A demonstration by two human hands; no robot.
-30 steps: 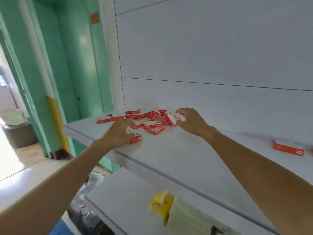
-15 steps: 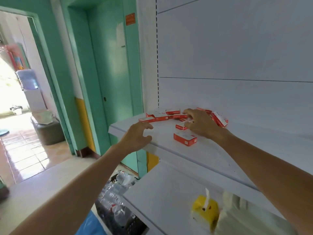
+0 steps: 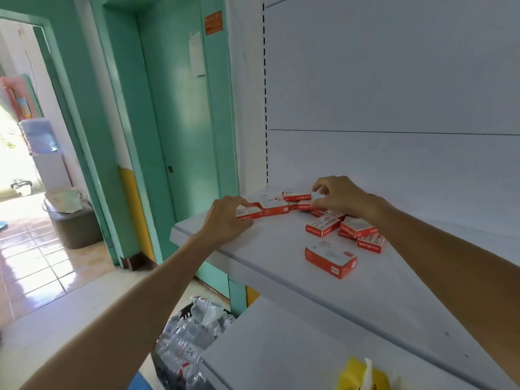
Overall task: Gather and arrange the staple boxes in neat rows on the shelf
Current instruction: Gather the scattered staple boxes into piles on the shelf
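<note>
- Left hand (image 3: 225,219) is set at the left end of the upper shelf (image 3: 270,249); the end staple box (image 3: 249,213) is pinched between its thumb and curled fingers.
- Right hand (image 3: 342,197) is arched over the back boxes (image 3: 297,197), fingers curled. Whether one is gripped cannot be told.
- Loose boxes (image 3: 322,226) are scattered under the right wrist, and some are hidden by it. One front box (image 3: 330,261) is laid apart, nearer the shelf edge.
- All boxes are shut, so their contents are not seen.
- Black crate (image 3: 183,313) on the floor is filled with plastic bottles (image 3: 185,342) and partly hidden by the lower shelf (image 3: 281,347).
- Yellow carton (image 3: 354,377) is cut off by the bottom edge.
- Both forearms are stretched forward and upward.
</note>
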